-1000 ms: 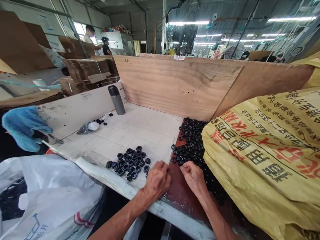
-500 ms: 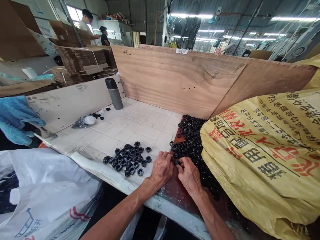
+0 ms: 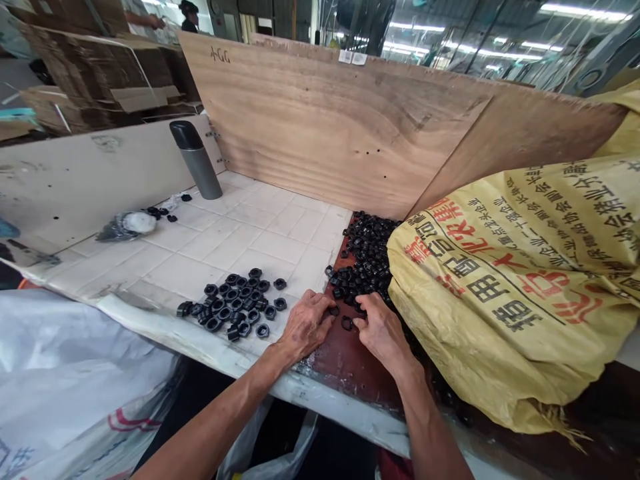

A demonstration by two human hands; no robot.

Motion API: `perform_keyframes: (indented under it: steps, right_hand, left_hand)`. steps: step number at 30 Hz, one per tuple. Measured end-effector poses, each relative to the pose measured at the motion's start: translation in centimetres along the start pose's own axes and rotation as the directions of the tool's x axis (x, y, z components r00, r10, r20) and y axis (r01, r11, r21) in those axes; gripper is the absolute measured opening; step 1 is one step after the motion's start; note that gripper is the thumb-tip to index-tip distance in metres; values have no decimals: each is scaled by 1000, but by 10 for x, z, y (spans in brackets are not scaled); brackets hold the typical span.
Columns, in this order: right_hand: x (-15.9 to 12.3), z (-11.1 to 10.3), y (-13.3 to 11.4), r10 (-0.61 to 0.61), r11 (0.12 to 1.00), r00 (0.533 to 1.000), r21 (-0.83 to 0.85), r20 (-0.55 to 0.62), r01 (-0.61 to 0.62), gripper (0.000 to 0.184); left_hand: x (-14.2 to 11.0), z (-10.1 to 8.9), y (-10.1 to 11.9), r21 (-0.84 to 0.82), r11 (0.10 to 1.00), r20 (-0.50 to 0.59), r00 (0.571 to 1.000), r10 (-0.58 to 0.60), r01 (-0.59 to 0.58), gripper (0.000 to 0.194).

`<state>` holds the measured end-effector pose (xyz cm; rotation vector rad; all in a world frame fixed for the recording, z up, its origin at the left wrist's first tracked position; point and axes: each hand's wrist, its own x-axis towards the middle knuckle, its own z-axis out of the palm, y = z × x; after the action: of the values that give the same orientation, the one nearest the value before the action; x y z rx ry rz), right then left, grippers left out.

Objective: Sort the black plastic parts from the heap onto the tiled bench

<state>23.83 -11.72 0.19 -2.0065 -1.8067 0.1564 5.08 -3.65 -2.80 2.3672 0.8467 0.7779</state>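
My left hand is at the border between the white tiles and the dark red board, its fingers curled with a small black plastic cap at the fingertips. To its right is my right hand, thumb and index finger apart. Just off its thumb, a ring-shaped black cap lies on the red board. A dense heap of black caps spreads behind both hands. Left of my left hand, a group of black caps sits on the tiles, many with their hollow side up.
A yellow woven sack bulges over the right side. The grey bottle stands at the back left, near a small plastic bag. Wooden boards wall the back. A white sack hangs at the front left. Two people are in the background.
The camera view has tilted down and turned. My hands have drawn slightly apart; my right fingers, earlier pinched together at a cap, are now spread, with a cap beside the thumb.
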Motion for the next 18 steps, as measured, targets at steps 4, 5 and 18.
perform_keyframes:
  steps: [4,5,18]
  right_hand:
    - [3,1,-5,-16,999,999,49,-36,17,25]
    - [4,0,-4,-25,997,999,77,-40,28,24]
    - [8,13,-6,-76,984,991,152,-111,93,11]
  left_hand:
    - [0,1,0,16,1000,-9,1000,8,-8,21]
    - [0,1,1,24,1000,-4,1000,16,-16,23]
    - [-2,3,3,11,997,10,997,76,-76,11]
